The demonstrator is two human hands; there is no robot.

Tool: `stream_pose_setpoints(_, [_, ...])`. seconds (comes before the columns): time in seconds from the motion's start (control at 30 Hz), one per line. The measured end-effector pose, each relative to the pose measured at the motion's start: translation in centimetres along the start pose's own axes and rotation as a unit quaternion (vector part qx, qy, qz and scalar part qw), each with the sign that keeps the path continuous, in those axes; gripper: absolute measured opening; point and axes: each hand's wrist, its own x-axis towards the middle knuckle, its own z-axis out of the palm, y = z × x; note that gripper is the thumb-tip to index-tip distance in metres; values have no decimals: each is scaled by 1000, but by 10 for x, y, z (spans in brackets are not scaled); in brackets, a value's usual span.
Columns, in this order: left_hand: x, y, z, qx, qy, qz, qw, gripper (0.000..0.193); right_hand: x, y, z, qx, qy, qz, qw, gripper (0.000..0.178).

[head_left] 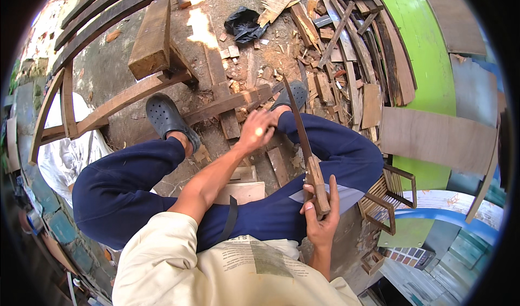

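Note:
My right hand [324, 224] grips the wooden handle of a handsaw [299, 124], with one finger stretched along the handle. The long, narrow blade points up and away, over my right leg and close to the right shoe [292, 93]. Lower and to the left, my left hand [257, 132] reaches forward over the ground with its fingers apart, and I see nothing held in it. Just beyond it lies a wooden beam [227, 103], crossing a flat plank [215, 62]. Whether the fingers touch the beam is hard to tell.
A thick timber block [150, 40] rests on a wooden frame at the left. Wood scraps and a black plastic bag [245, 25] litter the ground ahead. Long boards [374, 51] are piled beside a green panel [433, 62]. A small wooden rack [387, 200] stands right of my knee.

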Motion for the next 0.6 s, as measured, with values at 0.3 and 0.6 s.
stream_pose_setpoints(0.3, [8,-114,-138,145,-191,-326,914,118,10,34,-5,36,3,-19,999,70])
stream_pose_setpoints(0.6, [-21,-149,-148,126,-260,-400,870,79,29,51,-9,23,-68,-166,984,70])
